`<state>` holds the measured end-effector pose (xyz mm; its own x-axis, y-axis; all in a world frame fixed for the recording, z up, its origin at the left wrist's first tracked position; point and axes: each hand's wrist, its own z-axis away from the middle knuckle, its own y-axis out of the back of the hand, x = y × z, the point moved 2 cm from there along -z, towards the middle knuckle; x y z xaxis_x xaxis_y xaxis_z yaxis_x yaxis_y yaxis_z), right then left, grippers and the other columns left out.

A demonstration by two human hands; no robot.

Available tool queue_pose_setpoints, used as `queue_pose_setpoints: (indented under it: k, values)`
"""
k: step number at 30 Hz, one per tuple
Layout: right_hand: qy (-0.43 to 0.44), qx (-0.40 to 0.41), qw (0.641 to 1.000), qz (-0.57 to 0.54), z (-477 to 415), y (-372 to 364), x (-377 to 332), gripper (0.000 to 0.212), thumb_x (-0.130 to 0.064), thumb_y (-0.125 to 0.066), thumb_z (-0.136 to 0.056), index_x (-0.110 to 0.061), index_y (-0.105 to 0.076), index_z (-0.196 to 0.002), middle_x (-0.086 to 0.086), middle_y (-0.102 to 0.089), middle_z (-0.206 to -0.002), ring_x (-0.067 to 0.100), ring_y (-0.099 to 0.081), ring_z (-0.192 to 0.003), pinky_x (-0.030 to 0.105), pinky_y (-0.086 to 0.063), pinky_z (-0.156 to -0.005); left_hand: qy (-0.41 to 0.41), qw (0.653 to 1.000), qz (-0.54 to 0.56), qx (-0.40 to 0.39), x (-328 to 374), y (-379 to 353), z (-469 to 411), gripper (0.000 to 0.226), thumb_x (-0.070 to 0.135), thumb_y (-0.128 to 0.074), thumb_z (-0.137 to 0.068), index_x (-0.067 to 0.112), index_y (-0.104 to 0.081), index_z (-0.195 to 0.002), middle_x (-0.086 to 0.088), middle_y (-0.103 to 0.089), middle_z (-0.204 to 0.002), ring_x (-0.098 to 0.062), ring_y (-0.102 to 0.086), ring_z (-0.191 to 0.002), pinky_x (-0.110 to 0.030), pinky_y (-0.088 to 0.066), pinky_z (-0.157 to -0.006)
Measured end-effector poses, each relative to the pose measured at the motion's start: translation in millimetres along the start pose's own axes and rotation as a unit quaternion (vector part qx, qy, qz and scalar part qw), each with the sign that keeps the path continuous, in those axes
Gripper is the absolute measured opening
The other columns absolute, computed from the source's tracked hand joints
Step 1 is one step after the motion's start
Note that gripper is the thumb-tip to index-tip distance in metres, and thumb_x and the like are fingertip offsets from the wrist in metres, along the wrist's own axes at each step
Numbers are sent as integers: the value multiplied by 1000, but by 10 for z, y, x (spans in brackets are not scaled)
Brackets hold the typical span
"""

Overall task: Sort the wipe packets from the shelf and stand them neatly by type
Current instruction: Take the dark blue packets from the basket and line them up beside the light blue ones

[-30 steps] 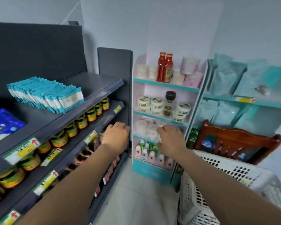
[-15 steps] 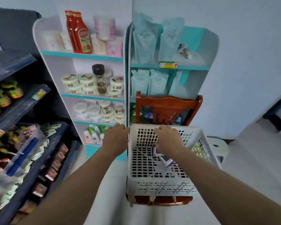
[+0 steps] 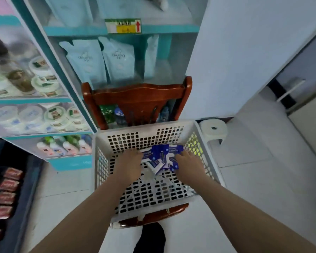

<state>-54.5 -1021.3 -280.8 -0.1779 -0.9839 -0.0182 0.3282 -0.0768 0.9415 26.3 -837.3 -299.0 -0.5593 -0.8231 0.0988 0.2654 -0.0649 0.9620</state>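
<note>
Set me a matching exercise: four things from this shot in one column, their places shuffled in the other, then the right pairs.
Things
1. wipe packets
2. basket
3. stool
4. pale blue pouches

Places
A. in the teal shelf unit, behind the chair
B. on the chair's seat
C. inside the basket
D. on the floor, right of the basket

Pairs: 1-C, 2-B, 3-D, 4-A
</note>
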Motion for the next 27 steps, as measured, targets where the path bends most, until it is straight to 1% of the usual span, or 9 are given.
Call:
queue_pose_setpoints:
  k: [5,10,13,16,20,21,23,25,27]
  values:
    - [-23,-45,998,-28,-462,-401,346,40,-31,-57,-88,-21,-49,-127,4,-53,-124,25,-50,-113,37,-46,-90,-4,997,14,-71,89,-451,-562,24,22,-50,-91,16,-60,-113,-3,-61,-110,-21,-56,-101,-35,-51,-83]
    - [-49,-99,993,-42,-855,-855,583,41,-33,-58,-87,-22,-51,-126,4,-54,-124,25,-52,-110,37,-47,-88,-9,991,21,-129,133,-934,-981,29,24,-52,-93,16,-55,-120,-3,-57,-118,-21,-53,-108,-34,-48,-85]
    - [-61,-125,989,-58,-1076,-1144,696,38,-30,-57,-87,-21,-52,-124,4,-55,-123,26,-51,-111,35,-45,-86,8,987,28,-156,124,-1238,-1233,45,27,-53,-93,19,-45,-136,-4,-51,-134,-22,-46,-123,-37,-45,-97]
    - [-57,-141,986,-70,-1334,-1436,790,41,-33,-57,-89,-19,-50,-127,5,-53,-127,26,-48,-117,36,-44,-88,31,983,37,-178,120,-1550,-1478,59,27,-52,-94,17,-29,-147,-5,-33,-152,-23,-31,-138,-39,-34,-110]
    - [-42,-142,985,-93,-1723,-1765,856,50,-38,-52,-93,-20,-42,-139,6,-39,-147,28,-39,-130,39,-40,-100,87,975,69,-193,71,-1948,-1784,74,19,-54,-93,14,-10,-153,-9,-9,-160,-26,-16,-145,-43,-27,-115]
    - [-43,-145,984,-99,-1821,-1830,863,51,-38,-50,-94,-19,-40,-141,6,-33,-151,28,-35,-134,40,-39,-102,95,972,79,-202,59,-2062,-1833,75,19,-52,-93,14,-7,-153,-10,-5,-160,-27,-14,-146,-44,-25,-116]
    - [-37,-149,981,-117,-2000,-1926,858,55,-38,-46,-97,-19,-32,-147,7,-20,-158,27,-23,-143,42,-31,-110,97,964,108,-221,56,-2253,-1863,75,18,-48,-95,15,-2,-154,-10,-1,-161,-28,-10,-147,-46,-23,-116]
    - [-21,-150,981,-123,-2155,-1985,829,59,-40,-41,-99,-20,-22,-151,5,-10,-161,24,-11,-147,42,-22,-115,100,960,126,-229,71,-2382,-1811,73,15,-46,-95,18,-4,-154,-9,-3,-161,-29,-12,-146,-46,-28,-114]
    - [-9,-171,977,-130,-2255,-2032,784,63,-43,-39,-100,-20,-14,-153,4,-7,-161,23,-7,-148,43,-18,-116,101,966,130,-198,78,-2449,-1709,62,13,-46,-95,19,-20,-152,-9,-18,-158,-30,-27,-140,-42,-36,-107]
